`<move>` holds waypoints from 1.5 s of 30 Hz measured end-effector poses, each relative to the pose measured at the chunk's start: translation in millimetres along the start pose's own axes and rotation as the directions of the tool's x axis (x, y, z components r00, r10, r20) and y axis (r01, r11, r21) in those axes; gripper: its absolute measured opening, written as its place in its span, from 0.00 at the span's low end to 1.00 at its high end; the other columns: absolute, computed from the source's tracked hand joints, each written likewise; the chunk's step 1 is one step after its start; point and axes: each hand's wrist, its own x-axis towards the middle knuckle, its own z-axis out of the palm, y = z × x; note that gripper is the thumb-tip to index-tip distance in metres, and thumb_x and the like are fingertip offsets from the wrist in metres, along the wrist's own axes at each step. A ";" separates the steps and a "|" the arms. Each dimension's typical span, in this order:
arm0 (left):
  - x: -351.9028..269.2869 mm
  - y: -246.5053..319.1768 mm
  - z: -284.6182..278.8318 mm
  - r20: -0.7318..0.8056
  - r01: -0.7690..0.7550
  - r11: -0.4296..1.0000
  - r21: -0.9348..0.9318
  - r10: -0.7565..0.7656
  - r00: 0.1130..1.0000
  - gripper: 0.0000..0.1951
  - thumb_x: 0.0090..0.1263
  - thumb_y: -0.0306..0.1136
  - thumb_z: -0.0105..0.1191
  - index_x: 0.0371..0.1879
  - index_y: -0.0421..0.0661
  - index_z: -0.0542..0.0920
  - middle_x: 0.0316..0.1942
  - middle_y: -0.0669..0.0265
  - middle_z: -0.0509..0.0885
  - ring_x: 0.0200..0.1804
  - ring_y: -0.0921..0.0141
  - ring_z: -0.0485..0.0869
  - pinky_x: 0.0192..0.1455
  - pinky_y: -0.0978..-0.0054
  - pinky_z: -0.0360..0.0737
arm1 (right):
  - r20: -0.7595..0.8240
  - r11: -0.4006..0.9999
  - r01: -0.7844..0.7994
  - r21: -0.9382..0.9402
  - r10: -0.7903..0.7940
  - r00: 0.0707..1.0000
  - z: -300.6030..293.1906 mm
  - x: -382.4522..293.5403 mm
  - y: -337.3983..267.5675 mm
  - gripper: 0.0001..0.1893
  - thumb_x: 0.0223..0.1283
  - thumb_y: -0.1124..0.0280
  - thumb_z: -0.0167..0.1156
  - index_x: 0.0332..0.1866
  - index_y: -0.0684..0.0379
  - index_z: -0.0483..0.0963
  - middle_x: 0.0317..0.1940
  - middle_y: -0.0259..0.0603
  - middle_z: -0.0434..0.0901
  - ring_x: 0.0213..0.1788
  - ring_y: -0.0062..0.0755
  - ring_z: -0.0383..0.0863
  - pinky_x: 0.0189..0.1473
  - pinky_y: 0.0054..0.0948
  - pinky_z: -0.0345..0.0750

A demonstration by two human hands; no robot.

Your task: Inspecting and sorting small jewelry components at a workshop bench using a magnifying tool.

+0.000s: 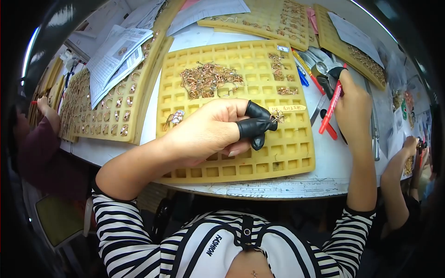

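Observation:
My left hand (212, 130), with black finger cots on its fingertips, pinches a small openwork metal jewelry piece (277, 117). It is above a yellow tray (240, 178) moulded with rows of square pockets. A tangled heap of copper-coloured jewelry pieces (208, 79) lies on the tray beyond that hand, and smaller groups (277, 66) sit in its upper right pockets. To the right of the tray, my right hand (353, 107) holds a red pen (332, 104), tip pointing down. Its covered fingertip is near a round metal loupe (320, 68); whether they touch I cannot tell.
Metal tweezers (318, 110), blue pens (301, 76) and a red-and-yellow tool (309, 71) lie right of the tray. At left stands a tray of rings (104, 133) under printed papers (116, 55). More loaded trays (257, 24) line the back. Co-workers' arms (396, 180) show at both sides.

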 end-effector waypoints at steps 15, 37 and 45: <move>1.9 -2.4 0.4 0.020 0.000 0.999 0.046 0.000 1.000 0.07 0.68 0.32 0.46 0.35 0.42 0.75 0.18 0.73 0.74 0.16 0.85 0.64 0.18 0.87 0.55 | -0.307 0.620 0.558 0.551 -0.472 0.827 -13.0 -28.3 -48.0 0.17 0.33 0.77 0.65 0.36 0.66 0.73 0.33 0.48 0.80 0.24 0.38 0.80 0.23 0.29 0.75; -2.1 2.3 5.4 -0.014 -0.002 0.997 0.075 0.003 1.000 0.06 0.67 0.27 0.46 0.38 0.39 0.75 0.20 0.72 0.76 0.18 0.85 0.66 0.20 0.88 0.60 | -0.356 0.619 0.601 0.505 -0.485 0.799 -11.2 -29.0 -50.0 0.15 0.34 0.75 0.66 0.32 0.64 0.72 0.33 0.49 0.80 0.24 0.38 0.80 0.23 0.28 0.74; -1.7 3.6 7.5 -0.019 0.012 0.996 0.089 -0.010 1.000 0.07 0.67 0.27 0.45 0.38 0.38 0.74 0.19 0.72 0.75 0.18 0.84 0.66 0.21 0.87 0.61 | -0.347 0.620 0.587 0.520 -0.475 0.809 -11.7 -29.0 -51.4 0.14 0.34 0.76 0.65 0.31 0.64 0.73 0.33 0.49 0.80 0.25 0.38 0.80 0.24 0.28 0.75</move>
